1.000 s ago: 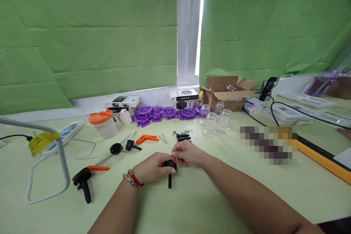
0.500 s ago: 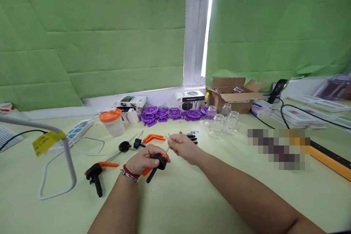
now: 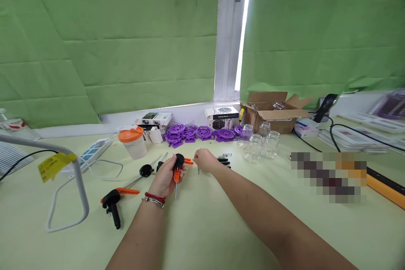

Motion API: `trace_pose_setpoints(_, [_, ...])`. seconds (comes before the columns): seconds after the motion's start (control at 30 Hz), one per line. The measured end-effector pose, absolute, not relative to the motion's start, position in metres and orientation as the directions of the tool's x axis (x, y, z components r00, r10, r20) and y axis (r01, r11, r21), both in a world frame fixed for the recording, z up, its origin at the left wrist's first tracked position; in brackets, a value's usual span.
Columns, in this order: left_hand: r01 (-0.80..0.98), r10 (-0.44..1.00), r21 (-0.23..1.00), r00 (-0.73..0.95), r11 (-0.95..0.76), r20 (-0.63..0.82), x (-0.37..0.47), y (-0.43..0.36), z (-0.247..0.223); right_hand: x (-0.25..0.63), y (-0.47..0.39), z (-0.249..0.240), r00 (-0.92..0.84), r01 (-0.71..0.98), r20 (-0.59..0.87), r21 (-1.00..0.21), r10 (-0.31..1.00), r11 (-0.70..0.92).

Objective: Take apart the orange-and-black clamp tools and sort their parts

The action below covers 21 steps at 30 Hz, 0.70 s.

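Observation:
My left hand [image 3: 166, 178] is closed around an assembly with a black round head [image 3: 179, 160], an orange arm [image 3: 176, 174] and a metal rod [image 3: 176, 190] pointing down toward me. To its right, my right hand [image 3: 205, 160] is bent down close over the table with fingers pinched; a thin metal piece [image 3: 198, 171] shows below the fingertips. An orange bracket [image 3: 189, 161] lies between the hands, partly hidden. Left of my left hand are a black disc on a rod [image 3: 146, 171] and a black-and-orange crank assembly [image 3: 111, 198]. Black handles [image 3: 224, 161] and a spring [image 3: 227, 155] lie beyond my right hand.
Purple wheel-shaped parts [image 3: 204, 132] line the back, beside printed boxes [image 3: 222, 117]. Glass jars [image 3: 255, 140] stand before an open carton [image 3: 278, 114]. An orange-lidded cup [image 3: 133, 141], power strip [image 3: 91, 154] and grey bent tube [image 3: 82, 190] are at left.
My left hand has turned the assembly, so its rod now points down instead of up toward my right hand. My right hand has come away from the rod and lowered toward the table.

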<state>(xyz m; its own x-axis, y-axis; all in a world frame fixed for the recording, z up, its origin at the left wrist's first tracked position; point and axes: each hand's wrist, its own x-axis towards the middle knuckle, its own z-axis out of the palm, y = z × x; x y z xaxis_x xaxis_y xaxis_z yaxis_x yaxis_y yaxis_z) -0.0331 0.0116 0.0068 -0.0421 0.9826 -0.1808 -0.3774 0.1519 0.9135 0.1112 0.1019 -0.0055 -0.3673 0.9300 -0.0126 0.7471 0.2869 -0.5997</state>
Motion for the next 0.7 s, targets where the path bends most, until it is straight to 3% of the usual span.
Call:
trace_pose_setpoints(0.17, [-0.250,0.964,0.953,-0.159,0.169,-0.213,-0.036,0.021,-0.005,0.099,0.097,-0.007,-0.293,0.749,0.108,-0.592,0.950,0.298])
trace_pose_setpoints(0.27, [-0.206,0.966,0.966,-0.173,0.155,-0.192,-0.036,0.022,-0.006,0.100,0.086,0.001,-0.390,0.531,0.056,-0.802,0.919,0.274])
trace_pose_setpoints(0.37, [-0.190,0.989,0.976,-0.076,0.109,-0.125,-0.035,0.019,-0.004,0.104,0.075,0.008,-0.551,0.320,-0.082,-0.940,0.831,0.120])
trace_pose_setpoints(0.6, [-0.090,0.992,0.994,0.114,0.068,-0.057,-0.039,0.012,0.000,0.119,0.063,0.011,-0.595,0.022,-0.187,-0.976,0.781,-0.217])
trace_pose_setpoints(0.7, [-0.063,0.991,0.996,0.123,0.067,-0.059,-0.038,0.010,0.003,0.121,0.056,0.011,-0.562,-0.060,-0.171,-0.967,0.809,-0.247])
